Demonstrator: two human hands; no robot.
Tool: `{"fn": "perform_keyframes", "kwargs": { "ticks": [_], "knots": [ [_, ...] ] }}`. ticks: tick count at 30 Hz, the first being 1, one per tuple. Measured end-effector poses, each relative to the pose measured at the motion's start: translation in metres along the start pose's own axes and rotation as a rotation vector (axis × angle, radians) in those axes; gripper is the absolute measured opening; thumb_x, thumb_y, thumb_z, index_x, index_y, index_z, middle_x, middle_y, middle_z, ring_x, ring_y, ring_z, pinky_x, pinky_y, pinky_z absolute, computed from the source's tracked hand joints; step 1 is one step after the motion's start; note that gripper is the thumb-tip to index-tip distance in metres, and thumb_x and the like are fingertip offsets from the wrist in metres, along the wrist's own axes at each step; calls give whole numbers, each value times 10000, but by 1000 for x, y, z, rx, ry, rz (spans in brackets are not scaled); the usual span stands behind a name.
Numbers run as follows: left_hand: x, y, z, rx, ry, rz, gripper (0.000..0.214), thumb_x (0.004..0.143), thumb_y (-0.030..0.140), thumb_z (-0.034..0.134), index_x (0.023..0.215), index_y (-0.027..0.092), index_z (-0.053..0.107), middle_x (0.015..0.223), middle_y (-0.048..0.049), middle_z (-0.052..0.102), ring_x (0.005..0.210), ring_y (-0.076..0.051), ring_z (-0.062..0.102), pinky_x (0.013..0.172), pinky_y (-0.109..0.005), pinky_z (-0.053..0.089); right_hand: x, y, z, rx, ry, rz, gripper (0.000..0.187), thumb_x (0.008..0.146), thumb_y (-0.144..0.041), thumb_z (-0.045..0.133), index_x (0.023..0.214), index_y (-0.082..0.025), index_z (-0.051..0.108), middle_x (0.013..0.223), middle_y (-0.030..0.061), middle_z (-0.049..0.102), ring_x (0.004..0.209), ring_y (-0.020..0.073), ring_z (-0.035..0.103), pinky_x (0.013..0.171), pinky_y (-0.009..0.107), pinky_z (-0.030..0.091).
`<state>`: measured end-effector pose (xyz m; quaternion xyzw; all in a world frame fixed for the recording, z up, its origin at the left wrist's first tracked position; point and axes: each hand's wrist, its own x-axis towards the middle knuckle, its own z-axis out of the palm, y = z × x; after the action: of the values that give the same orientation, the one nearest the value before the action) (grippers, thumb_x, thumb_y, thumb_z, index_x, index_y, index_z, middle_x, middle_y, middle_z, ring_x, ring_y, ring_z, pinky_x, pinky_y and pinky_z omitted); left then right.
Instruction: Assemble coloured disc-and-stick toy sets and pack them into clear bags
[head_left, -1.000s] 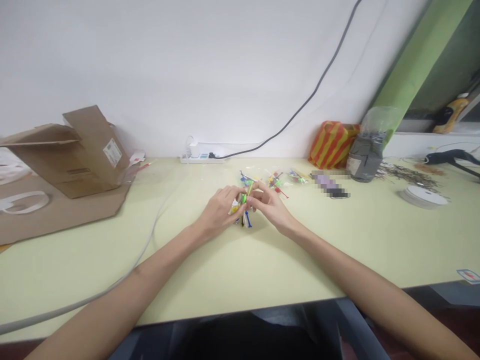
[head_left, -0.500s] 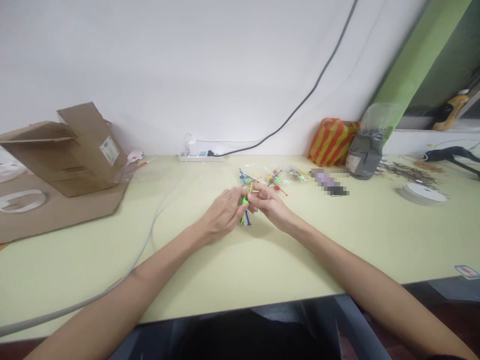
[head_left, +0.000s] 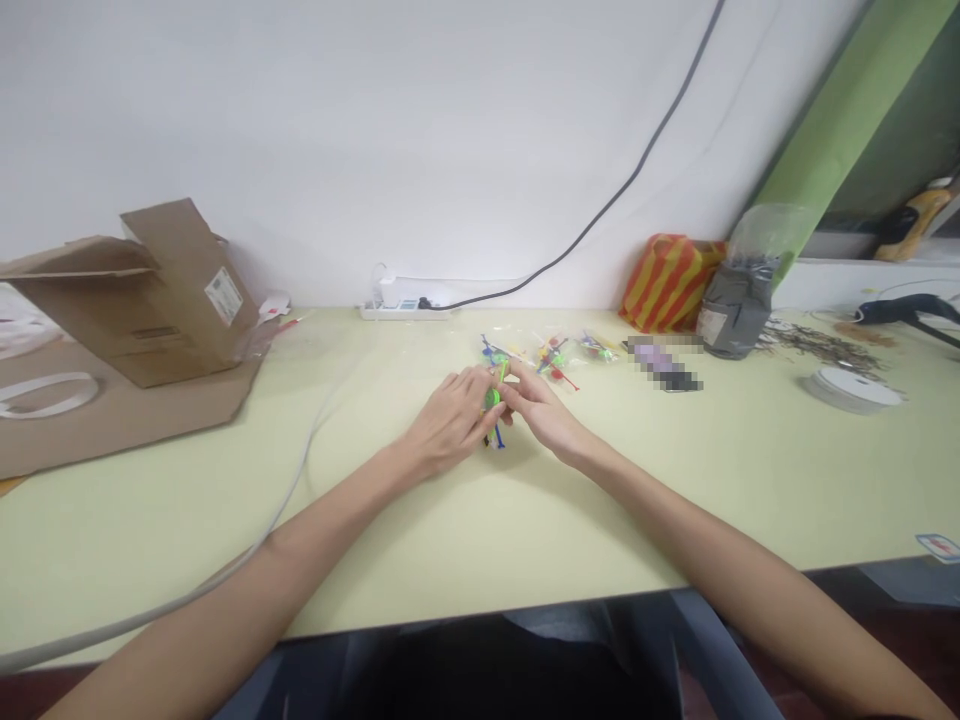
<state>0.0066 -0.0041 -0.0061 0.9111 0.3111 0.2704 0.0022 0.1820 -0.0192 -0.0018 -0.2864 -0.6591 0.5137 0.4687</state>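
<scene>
Between both hands is a small bright-green plastic piece [head_left: 492, 398] with a round part and a thin stick. My left hand [head_left: 453, 415] is closed on it from the left, the thumb lying along its lower side. From the right, my right hand [head_left: 546, 418] pinches its upper part with thumb and fingers. Below the fingers a blue plastic stick [head_left: 500, 437] pokes out, with some dark and yellow bits beside it; whether they join the green piece is hidden. Just beyond the hands lie clear bags of coloured plastic pieces [head_left: 553, 356], in blue, red, yellow and green.
An open cardboard box [head_left: 180, 335] stands on the left on flat cardboard. A grey cable [head_left: 296, 480] crosses beside my left arm. At the back are a power strip [head_left: 405, 312], a striped bag [head_left: 667, 285] and a dark container [head_left: 735, 310]. To the right lies a white spool [head_left: 855, 388].
The green piece has turned between my fingers, so its round part now faces me more. My hands stay together in nearly the same place, and the whole view has shifted slightly.
</scene>
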Motion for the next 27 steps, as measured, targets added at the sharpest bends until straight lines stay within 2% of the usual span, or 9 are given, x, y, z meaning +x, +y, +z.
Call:
{"fn": "perform_keyframes", "kwargs": {
  "ticks": [3,5,7,10,13,17,20,24,27],
  "knots": [
    [-1,-3,-2,-57,41,-38,224,1026,326,274,988,201,456,969,-92,580,878,-235,521,841,-393,410,0,-1,-3,-8,-63,-18,419,900,-612,596,827,-248,400,606,-68,387,551,124,403,546,253,340],
    [-2,-8,-6,-90,93,-89,243,1018,322,258,942,207,458,919,-78,567,836,-224,509,821,-383,412,1,-1,-7,-25,-73,-18,428,887,-620,608,821,-246,411,587,-70,402,557,126,415,556,256,355],
    [-3,-13,-10,-93,141,-148,251,1014,347,272,932,209,466,911,-73,561,826,-220,503,813,-378,413,2,0,-11,-52,-20,-18,438,855,-618,649,814,-239,434,614,-48,511,589,129,482,578,261,402],
    [-4,-19,-12,-78,174,-206,248,1013,372,297,961,207,475,920,-69,564,829,-217,504,808,-373,412,4,4,-16,-95,128,5,459,782,-606,728,778,-214,490,700,7,647,579,126,557,556,260,457],
    [-4,-20,-8,-63,146,-214,239,1017,382,316,986,204,472,918,-61,568,821,-211,504,792,-365,409,5,9,-20,-120,231,70,469,718,-591,783,754,-189,544,698,34,679,492,126,578,482,258,472],
    [-5,-20,-4,-70,115,-216,241,1028,391,320,992,203,467,920,-54,569,819,-204,508,784,-354,405,4,13,-31,-187,254,144,424,737,-521,782,867,-202,535,635,0,665,430,139,570,424,247,452],
    [-5,-20,-4,-68,117,-228,242,1032,395,318,1011,205,465,919,-49,566,813,-202,507,776,-351,400,3,15,-46,-455,223,185,271,807,-366,721,879,-213,509,641,-12,667,427,128,552,423,222,401],
    [-5,-20,-5,-70,107,-232,248,1030,400,317,1010,203,466,920,-50,569,805,-201,506,768,-353,397,3,19,-67,-913,162,183,154,830,-193,640,734,-187,521,703,21,674,532,119,562,538,230,383],
    [-5,-21,-5,-75,104,-230,247,1028,401,320,1012,203,467,916,-51,571,800,-201,503,764,-354,397,4,18,-78,-998,110,177,100,858,-158,588,758,-164,588,753,47,687,633,143,592,622,250,398]
  ]
}}
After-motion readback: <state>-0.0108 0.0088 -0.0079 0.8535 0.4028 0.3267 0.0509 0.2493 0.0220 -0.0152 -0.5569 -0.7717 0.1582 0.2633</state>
